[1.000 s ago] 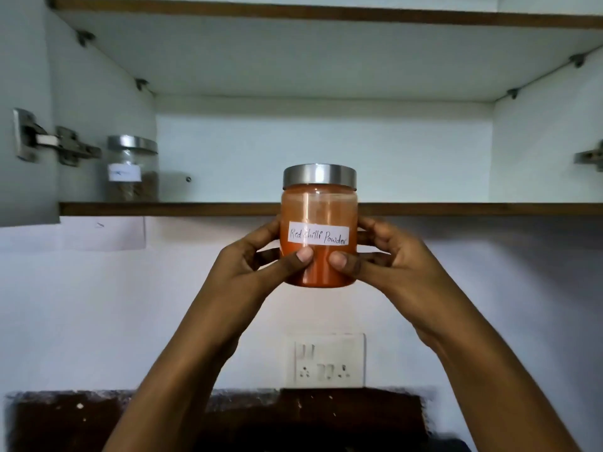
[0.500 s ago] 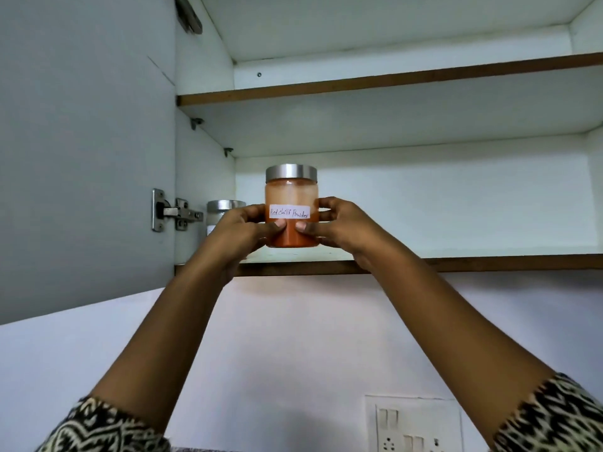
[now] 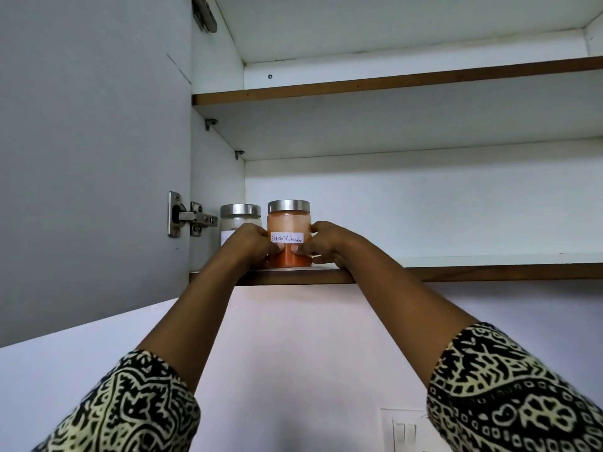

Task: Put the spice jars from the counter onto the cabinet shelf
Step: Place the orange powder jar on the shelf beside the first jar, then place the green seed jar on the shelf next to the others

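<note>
While both hands clasp it, left hand (image 3: 253,244) and right hand (image 3: 321,244) on opposite sides, the steel-lidded glass jar of orange-red chilli powder (image 3: 289,234) stands upright on the white brown-edged cabinet shelf (image 3: 456,272), just beside a second steel-lidded clear jar (image 3: 239,218).

White cabinet (image 3: 391,203), door (image 3: 91,158) swung open left; pale wall (image 3: 293,353) below; switch plate (image 3: 404,430) bottom right.

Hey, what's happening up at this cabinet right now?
A person is setting a jar labelled red chilli powder on the lower cabinet shelf, near its front edge. The left hand and right hand grip it from either side. It stands upright beside another steel-lidded jar in the left corner. The upper shelf shows nothing.
</note>
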{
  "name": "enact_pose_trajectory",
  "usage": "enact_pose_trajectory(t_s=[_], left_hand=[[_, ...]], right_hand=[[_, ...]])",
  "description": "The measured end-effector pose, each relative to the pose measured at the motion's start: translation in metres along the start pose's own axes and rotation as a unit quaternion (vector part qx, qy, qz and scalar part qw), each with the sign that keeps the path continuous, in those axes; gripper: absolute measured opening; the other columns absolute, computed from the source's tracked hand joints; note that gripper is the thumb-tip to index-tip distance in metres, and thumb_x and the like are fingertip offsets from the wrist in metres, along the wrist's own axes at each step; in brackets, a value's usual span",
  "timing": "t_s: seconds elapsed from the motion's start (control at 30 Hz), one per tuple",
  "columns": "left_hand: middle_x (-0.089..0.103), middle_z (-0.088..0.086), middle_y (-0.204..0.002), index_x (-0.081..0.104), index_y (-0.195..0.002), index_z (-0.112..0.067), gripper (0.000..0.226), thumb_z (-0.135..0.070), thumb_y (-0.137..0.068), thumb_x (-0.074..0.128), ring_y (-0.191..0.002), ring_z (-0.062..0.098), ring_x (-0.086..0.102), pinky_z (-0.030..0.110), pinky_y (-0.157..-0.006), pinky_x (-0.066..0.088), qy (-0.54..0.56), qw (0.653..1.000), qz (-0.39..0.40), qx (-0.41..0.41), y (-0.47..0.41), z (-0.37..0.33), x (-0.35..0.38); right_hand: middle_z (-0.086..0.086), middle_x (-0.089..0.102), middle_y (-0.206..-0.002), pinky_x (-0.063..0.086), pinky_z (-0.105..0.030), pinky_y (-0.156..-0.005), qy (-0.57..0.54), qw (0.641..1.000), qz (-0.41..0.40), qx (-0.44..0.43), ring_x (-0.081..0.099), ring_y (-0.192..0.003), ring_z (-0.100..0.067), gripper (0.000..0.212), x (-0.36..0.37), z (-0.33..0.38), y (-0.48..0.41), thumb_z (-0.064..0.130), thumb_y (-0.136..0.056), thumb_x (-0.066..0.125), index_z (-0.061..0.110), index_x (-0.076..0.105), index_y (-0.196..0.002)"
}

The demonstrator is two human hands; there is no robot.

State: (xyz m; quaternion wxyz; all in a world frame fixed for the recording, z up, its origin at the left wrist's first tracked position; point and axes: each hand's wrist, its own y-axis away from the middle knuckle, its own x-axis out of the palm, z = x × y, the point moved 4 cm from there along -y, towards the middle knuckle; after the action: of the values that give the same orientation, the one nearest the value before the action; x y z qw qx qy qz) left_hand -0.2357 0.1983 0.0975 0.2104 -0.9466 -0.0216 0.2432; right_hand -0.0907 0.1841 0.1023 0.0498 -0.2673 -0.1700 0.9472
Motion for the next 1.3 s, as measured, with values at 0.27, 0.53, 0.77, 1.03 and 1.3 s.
enact_pose_trajectory(t_s=[0.27, 0.53, 0.77, 1.03, 1.3], left_hand=[[0.070, 0.015, -0.103, 0.064, -0.110, -0.004, 0.029, -0.019, -0.085, 0.068, -0.090, 0.029, 0.070, 0.038, -0.087, 0.054, -0.060, 0.997, -0.045, 0.008, -0.019, 0.005, 0.003], [0.069, 0.013, -0.103, 0.067, -0.105, -0.007, 0.041, -0.031, -0.074, 0.076, -0.095, 0.029, 0.065, 0.041, -0.088, 0.053, -0.118, 0.986, -0.118, 0.029, -0.017, 0.008, 0.002], [0.069, 0.010, -0.107, 0.065, -0.113, -0.010, 0.035, -0.021, -0.080, 0.068, -0.097, 0.027, 0.063, 0.032, -0.078, 0.048, -0.144, 0.969, -0.172, 0.104, 0.018, -0.001, 0.007], [0.069, -0.003, -0.107, 0.062, -0.123, -0.014, 0.039, -0.018, -0.084, 0.067, -0.092, 0.005, 0.063, 0.015, -0.084, 0.049, 0.049, 0.951, -0.170, 0.255, 0.120, 0.015, 0.029], [0.068, -0.011, -0.101, 0.064, -0.118, -0.024, 0.036, -0.020, -0.082, 0.071, -0.094, 0.001, 0.063, -0.001, -0.072, 0.044, 0.076, 0.986, 0.032, 0.148, 0.213, 0.132, 0.113]], right_hand=[[-0.016, 0.053, -0.133, 0.045, -0.041, -0.102, 0.000, 1.000, 0.001, 0.019, 0.051, -0.122, -0.030, 0.051, 0.009, 0.000, -0.010, 0.006, -0.085, 0.065, 0.002, 0.044, -0.131], [-0.014, 0.055, -0.128, 0.045, -0.038, -0.102, 0.007, 0.999, -0.006, 0.042, 0.053, -0.118, -0.029, 0.048, 0.012, 0.000, -0.007, 0.008, -0.084, 0.067, -0.001, 0.048, -0.127], [-0.020, 0.054, -0.126, 0.045, -0.042, -0.102, 0.090, 0.994, -0.058, 0.010, 0.057, -0.108, -0.029, 0.061, 0.005, 0.006, 0.021, 0.013, -0.081, 0.071, -0.002, 0.042, -0.132], [-0.001, 0.063, -0.113, 0.047, -0.023, -0.091, 0.055, 0.975, -0.168, -0.132, 0.060, -0.102, -0.013, 0.057, 0.012, -0.015, 0.130, 0.020, -0.077, 0.075, 0.011, 0.053, -0.129], [0.007, 0.064, -0.113, 0.047, -0.011, -0.082, 0.063, 0.995, -0.074, 0.010, 0.062, -0.097, -0.005, 0.048, 0.059, -0.147, 0.237, 0.022, -0.081, 0.071, 0.020, 0.056, -0.126]])
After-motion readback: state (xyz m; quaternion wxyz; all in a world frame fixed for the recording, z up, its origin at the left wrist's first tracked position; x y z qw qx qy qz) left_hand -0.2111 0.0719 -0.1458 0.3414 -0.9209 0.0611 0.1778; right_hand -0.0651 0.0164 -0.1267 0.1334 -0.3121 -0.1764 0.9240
